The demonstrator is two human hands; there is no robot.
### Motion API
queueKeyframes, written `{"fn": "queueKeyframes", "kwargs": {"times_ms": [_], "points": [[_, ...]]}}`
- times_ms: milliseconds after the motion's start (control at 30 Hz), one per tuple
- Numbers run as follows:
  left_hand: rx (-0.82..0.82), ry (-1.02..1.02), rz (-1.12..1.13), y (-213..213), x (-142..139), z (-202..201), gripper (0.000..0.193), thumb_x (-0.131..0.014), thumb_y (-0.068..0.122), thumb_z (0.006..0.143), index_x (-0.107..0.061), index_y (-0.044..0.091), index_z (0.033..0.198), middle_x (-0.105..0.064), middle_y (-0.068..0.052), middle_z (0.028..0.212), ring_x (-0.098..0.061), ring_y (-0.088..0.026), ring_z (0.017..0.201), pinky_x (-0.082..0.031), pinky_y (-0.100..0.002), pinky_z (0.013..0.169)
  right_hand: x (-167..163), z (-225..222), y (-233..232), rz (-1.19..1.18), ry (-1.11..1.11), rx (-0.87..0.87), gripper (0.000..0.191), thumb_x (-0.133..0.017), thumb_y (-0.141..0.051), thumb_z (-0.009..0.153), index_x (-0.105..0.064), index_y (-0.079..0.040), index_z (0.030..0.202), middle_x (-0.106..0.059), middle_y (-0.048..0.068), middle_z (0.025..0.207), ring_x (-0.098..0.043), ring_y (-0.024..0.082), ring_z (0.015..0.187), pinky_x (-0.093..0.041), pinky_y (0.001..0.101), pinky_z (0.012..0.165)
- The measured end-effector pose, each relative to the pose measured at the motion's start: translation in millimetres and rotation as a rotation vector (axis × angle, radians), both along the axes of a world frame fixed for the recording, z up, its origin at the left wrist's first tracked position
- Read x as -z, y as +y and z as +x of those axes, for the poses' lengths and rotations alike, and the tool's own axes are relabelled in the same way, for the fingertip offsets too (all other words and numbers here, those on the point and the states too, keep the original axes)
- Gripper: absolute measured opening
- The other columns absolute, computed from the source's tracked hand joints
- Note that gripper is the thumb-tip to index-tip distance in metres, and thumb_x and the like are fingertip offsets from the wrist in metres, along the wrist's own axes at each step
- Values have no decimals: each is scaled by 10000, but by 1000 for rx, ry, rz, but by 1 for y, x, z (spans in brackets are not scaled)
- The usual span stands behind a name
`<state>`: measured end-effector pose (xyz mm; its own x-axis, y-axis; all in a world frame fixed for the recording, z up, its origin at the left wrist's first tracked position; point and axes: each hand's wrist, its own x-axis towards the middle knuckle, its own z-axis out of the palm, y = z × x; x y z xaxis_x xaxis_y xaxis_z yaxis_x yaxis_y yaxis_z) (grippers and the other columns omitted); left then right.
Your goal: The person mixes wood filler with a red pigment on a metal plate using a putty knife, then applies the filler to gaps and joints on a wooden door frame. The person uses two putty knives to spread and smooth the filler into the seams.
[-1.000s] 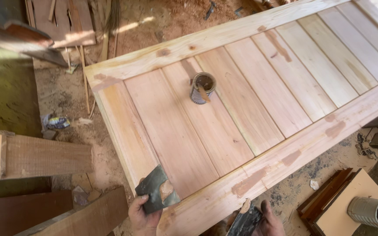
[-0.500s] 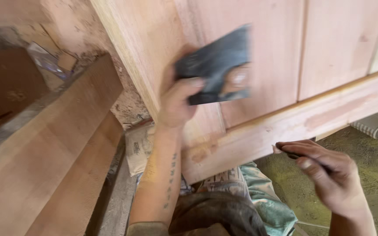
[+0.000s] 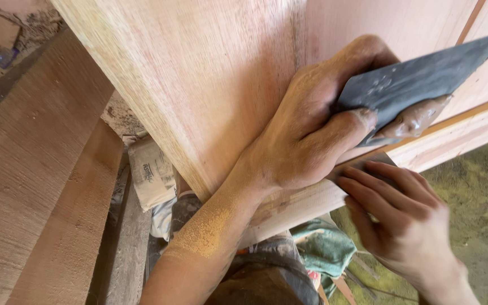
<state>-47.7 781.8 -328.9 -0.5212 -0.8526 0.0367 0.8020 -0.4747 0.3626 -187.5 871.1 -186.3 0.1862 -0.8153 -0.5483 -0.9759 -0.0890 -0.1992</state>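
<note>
My left hand [image 3: 306, 135], dusted with sawdust, grips a dark grey flat plate [image 3: 425, 76] against a pale wooden door panel [image 3: 210, 85]. A lump of brown wood filler [image 3: 416, 117] sits on the plate's lower edge by my thumb. Just below, my right hand [image 3: 402, 226] holds a small flat blade [image 3: 371, 162] against the door's lower rail [image 3: 470, 130]; its fingers lie along the blade. Most of the blade is hidden under my left hand.
Thick rough planks [image 3: 35, 169] are stacked at the left. A crumpled paper bag [image 3: 151, 175] lies between them and the door. A green cloth [image 3: 326, 248] lies below my left forearm, and the sawdust-covered floor [image 3: 481, 192] shows at the right.
The view has closed in on the door's lower corner. My right hand has risen from below the rail to touch it under my left hand, which still holds the plate.
</note>
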Motion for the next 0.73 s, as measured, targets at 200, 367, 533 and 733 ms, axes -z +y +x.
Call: {"fn": "queueKeyframes", "kwargs": {"times_ms": [200, 367, 533, 733], "points": [[-143, -275, -136, 0, 3, -4, 272, -464, 90, 1027, -458, 56, 1297, -648, -64, 1019, -627, -112, 843, -585, -281, 853, 25, 22, 5, -30, 27, -104, 128, -742, -190, 862, -784, -88, 928, -792, 38, 952, -730, 210, 980, -558, 414, 787], [-93, -283, -122, 3, 5, 0, 290, -483, 69, 936, -527, 59, 1222, -624, -57, 949, -633, -151, 821, -574, -311, 824, 24, 24, -13, 228, 44, -140, 139, -726, -229, 859, -771, -107, 810, -755, 30, 736, -697, 201, 717, -541, 411, 663], [-55, -262, -71, -2, -2, 8, 257, -464, 56, 905, -523, 53, 1155, -594, -54, 880, -598, -154, 772, -557, -310, 774, 28, 16, -42, 490, -30, -137, 173, -707, -246, 853, -771, -109, 771, -737, 13, 655, -653, 204, 596, -532, 408, 598], [-79, -206, -31, -31, -16, 36, 194, -453, 57, 957, -520, 69, 1139, -595, -52, 842, -576, -162, 730, -538, -320, 720, 8, -10, -44, 443, 86, -68, 169, -725, -248, 897, -782, -91, 875, -758, 65, 820, -718, 189, 742, -571, 348, 651]]}}
